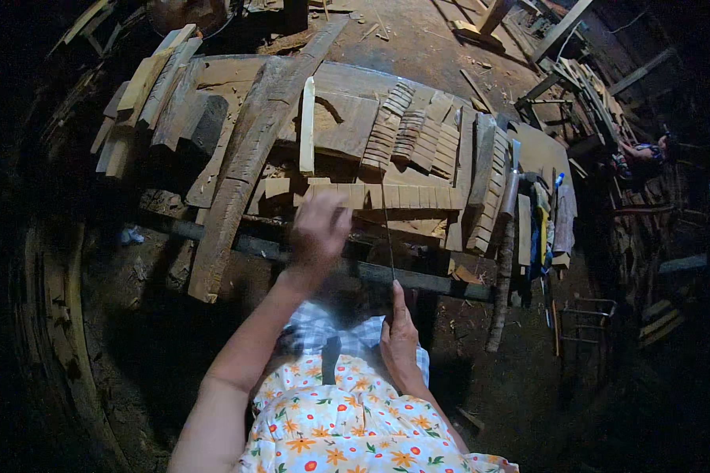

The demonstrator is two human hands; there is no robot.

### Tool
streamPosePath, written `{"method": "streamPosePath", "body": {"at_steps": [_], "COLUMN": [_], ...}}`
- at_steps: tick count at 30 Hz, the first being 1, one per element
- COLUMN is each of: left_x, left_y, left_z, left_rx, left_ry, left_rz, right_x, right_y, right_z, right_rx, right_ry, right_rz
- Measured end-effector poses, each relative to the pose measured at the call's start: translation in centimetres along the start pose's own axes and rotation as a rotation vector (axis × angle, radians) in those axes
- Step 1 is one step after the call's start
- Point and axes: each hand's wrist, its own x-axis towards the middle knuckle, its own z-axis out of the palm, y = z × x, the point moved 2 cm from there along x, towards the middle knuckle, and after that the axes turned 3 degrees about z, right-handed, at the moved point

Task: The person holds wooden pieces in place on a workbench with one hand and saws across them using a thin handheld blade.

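Note:
A pale wooden strip (418,197), marked across with several evenly spaced lines, lies crosswise near the front of the workbench. My left hand (319,225) is over the strip's left end. Its fingers are smeared by motion, so I cannot see whether they grip the wood. My right hand (401,339) is closed low in front of me, with the index finger stretched forward. It holds a tool with a long, thin, dark blade (389,236), seen edge-on, which points away and crosses over the strip. The handle is hidden in my palm.
Several similarly lined strips (406,134) lie behind. A long rough beam (248,158) slants across the bench's left part, beside stacked boards (146,87). A pale stick (308,126) lies beyond my left hand. Tools, one yellow and blue (543,229), crowd the right edge.

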Motion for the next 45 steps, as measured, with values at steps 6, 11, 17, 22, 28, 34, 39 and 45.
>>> {"method": "streamPosePath", "body": {"at_steps": [6,11,17,22,28,34,39,45], "left_x": [3.1,2.2,2.1,2.4,2.5,2.0,2.0,2.1], "left_y": [-3.8,-4.1,-4.3,-3.6,-3.6,-4.5,-4.2,-4.0], "left_z": [8.9,10.7,10.8,10.4,10.5,10.9,11.0,10.9], "left_rx": [0.257,0.344,0.415,0.46,0.491,0.535,0.459,0.454], "left_ry": [-0.026,-0.098,-0.082,-0.059,-0.038,-0.087,-0.058,-0.054], "left_rz": [-0.019,-0.032,0.035,0.025,0.068,0.043,0.075,0.023], "right_x": [-0.1,-0.5,-0.9,-1.0,0.1,-0.9,0.6,-0.9], "right_y": [-0.6,-0.9,-0.5,-0.5,-1.0,-0.7,-1.2,-0.8], "right_z": [0.2,0.3,0.5,0.8,0.4,0.2,0.5,0.3], "right_rx": [-0.07,-0.048,-0.031,-0.037,-0.073,-0.049,-0.04,-0.027], "right_ry": [-0.081,-0.093,-0.043,-0.055,-0.041,-0.138,-0.141,-0.168], "right_rz": [0.067,0.074,0.013,0.013,0.009,0.062,0.086,0.099]}}
